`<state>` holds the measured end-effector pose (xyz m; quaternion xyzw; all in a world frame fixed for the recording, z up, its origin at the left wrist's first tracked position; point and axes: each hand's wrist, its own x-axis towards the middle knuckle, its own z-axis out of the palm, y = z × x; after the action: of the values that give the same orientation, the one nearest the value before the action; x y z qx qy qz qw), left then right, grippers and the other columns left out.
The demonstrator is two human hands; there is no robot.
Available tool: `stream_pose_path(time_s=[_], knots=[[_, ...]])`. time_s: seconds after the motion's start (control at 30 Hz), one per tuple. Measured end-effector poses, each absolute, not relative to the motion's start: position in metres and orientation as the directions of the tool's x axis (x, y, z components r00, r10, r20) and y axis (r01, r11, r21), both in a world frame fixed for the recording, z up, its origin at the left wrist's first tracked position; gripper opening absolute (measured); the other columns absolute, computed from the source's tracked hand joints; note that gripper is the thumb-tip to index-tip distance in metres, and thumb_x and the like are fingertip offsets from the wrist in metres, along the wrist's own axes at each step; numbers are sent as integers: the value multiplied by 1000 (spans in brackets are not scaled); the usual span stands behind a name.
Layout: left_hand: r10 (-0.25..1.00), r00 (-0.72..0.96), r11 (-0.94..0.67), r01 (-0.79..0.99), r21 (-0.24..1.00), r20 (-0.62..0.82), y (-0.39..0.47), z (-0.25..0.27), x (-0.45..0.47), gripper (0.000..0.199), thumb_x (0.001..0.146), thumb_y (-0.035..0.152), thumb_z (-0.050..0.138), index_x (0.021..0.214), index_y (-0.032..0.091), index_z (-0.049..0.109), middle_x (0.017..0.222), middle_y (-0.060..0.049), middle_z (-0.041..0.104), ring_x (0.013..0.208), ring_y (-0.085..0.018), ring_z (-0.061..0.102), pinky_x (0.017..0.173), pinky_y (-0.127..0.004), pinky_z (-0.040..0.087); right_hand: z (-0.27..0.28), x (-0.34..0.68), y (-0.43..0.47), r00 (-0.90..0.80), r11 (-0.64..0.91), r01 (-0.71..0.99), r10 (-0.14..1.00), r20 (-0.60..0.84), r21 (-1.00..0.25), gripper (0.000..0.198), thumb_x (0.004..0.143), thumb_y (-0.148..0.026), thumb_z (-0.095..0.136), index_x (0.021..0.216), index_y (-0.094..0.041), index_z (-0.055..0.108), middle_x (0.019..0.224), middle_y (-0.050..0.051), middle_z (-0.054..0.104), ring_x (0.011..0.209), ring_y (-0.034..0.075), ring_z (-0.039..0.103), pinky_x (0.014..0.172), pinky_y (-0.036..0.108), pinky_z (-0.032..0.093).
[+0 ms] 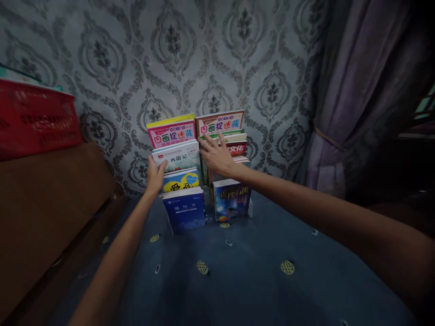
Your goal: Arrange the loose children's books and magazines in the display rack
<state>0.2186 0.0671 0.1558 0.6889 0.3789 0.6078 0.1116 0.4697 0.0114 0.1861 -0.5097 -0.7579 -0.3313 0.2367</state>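
Note:
Two upright rows of books stand side by side, one behind another. At the left row, my left hand (156,174) grips the left edge of a white book (180,156), thumb on its front cover and fingers largely hidden behind. My right hand (217,156) has its fingers spread at that book's right edge, over the front of the right row; whether it touches the book I cannot tell. Behind are a pink book (173,136) and a brown-and-pink book (220,123). In front stand a yellow-and-blue book (181,182), a blue book (186,210) and a dark blue book (233,199).
A dark blue cloth (244,267) with yellow patterns lies under the books. Patterned wallpaper (173,40) rises behind them. To the left, a red bag (37,117) rests on a brown box (50,203). A tied purple curtain (353,90) hangs at the right.

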Motion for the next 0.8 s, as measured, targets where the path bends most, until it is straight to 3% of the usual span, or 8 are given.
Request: stream_pose_path(time_s=[0.27,0.63,0.73,0.8], knots=[[626,25,-714,420,560,780,74,158,211,27,85,33,59,105,23,44,110,-9,66,115,-26,62,105,-43,47,189,478,14,-416,186,898,654,631,399,36,101,-19,37,123,-24,65,154,6,45,148,30,28,124,63,6],[672,75,-651,534,540,736,57,158,206,33,87,39,54,113,21,46,112,-14,68,106,-32,66,97,-49,51,184,487,9,-479,311,878,602,639,365,28,96,-18,51,114,-24,72,167,3,30,156,31,18,125,60,11],[667,33,-628,562,537,745,46,158,206,46,85,33,56,126,17,43,122,-19,63,114,-33,63,103,-53,48,178,497,0,-489,344,871,559,670,350,34,94,-17,52,122,-26,69,168,4,29,156,30,18,125,57,12],[568,-53,-633,610,477,821,31,159,211,56,82,28,58,133,13,40,134,-23,55,129,-35,54,114,-56,38,174,504,-8,-448,335,891,544,709,306,40,96,-17,48,132,-25,64,167,7,30,155,29,20,125,55,15]])
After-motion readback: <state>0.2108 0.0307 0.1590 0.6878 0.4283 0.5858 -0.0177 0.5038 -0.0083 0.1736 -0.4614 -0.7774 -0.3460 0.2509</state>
